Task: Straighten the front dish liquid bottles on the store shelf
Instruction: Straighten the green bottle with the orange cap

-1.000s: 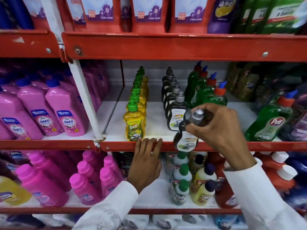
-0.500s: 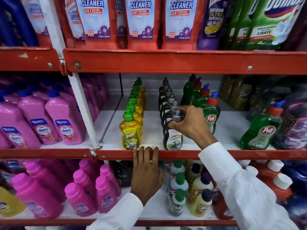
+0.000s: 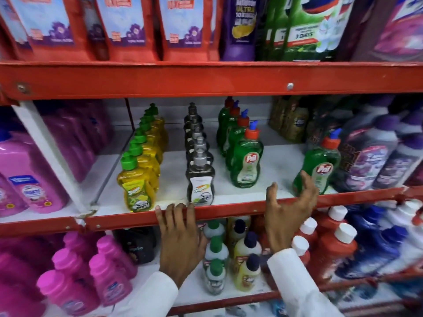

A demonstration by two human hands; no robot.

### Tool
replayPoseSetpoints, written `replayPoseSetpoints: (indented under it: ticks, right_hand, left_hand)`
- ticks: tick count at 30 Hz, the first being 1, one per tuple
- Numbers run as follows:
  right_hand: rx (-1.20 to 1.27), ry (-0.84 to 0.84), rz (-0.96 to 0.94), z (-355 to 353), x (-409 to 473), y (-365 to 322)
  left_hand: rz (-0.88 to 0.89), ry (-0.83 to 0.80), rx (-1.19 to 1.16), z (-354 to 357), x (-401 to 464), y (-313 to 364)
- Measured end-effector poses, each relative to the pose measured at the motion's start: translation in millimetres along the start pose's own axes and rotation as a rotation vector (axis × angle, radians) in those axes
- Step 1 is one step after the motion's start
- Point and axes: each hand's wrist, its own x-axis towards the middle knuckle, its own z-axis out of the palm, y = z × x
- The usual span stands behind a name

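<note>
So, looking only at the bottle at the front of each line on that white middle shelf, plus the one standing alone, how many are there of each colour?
yellow bottle, green cap: 1
dark bottle, silver cap: 1
green bottles, orange caps: 2, the row's front green bottle and the lone green bottle
Total: 4

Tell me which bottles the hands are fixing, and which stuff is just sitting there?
For the job:
front yellow bottle
front dark bottle
front green bottle
lone tilted green bottle
right hand, open, reaching for it
left hand, resting on the shelf edge

Just sitting there:
pink bottles
red pouches
red bottles with white caps
</note>
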Motion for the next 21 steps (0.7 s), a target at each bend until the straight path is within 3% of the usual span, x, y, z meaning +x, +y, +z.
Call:
replayPoseSetpoints:
  ticks: [10,16,21]
  right_hand:
    - [-0.195,-0.001,0.248,5,75,55]
    - [-0.140,-0.042,0.147,-1,71,41]
    - [-0.107,-0.214,0.049,15,33,11]
  left_hand:
    - [0.008,0.020,0.003,-2,0,0]
    - [-0.018,0.001,-0.011,-4,0,3]
    - [-0.034,0.005,-0.023,-2,-1,4]
